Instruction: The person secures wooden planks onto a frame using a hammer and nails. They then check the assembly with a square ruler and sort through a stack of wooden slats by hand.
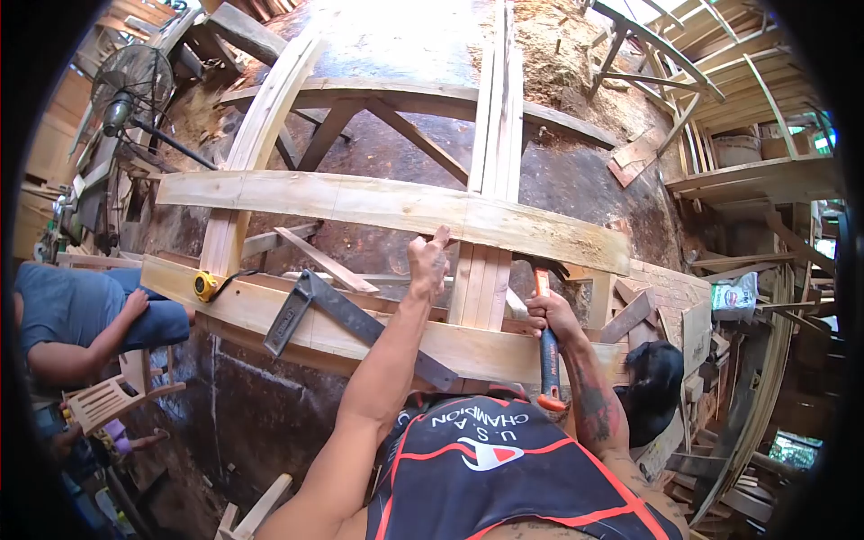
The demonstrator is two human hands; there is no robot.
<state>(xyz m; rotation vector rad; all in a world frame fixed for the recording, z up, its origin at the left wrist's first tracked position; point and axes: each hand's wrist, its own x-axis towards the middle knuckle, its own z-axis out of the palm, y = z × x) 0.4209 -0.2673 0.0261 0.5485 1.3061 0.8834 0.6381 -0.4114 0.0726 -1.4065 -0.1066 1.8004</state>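
Observation:
A long pale wooden plank [360, 199] lies crosswise over two stacks of narrow boards, the left stack [270, 117] and the right stack [497, 117]. At the plank's near edge my left hand [429, 263] is closed, one fingertip on the wood; the other fingers are partly hidden. My right hand [553, 315] grips a hammer [550, 360] by its black and orange handle, and its dark head is close to the plank's near edge. Nearer to me, a carpenter's square [346, 317] rests across a second thick beam [261, 310]. A yellow tape measure [206, 286] sits on that beam's left part.
A seated person [81, 315] in blue is at the left, near a slatted wooden piece [103, 405]. A standing fan [121, 108] is at the upper left. Dark hair of another head [652, 387] shows by my right arm. Lumber [756, 180] is piled along the right.

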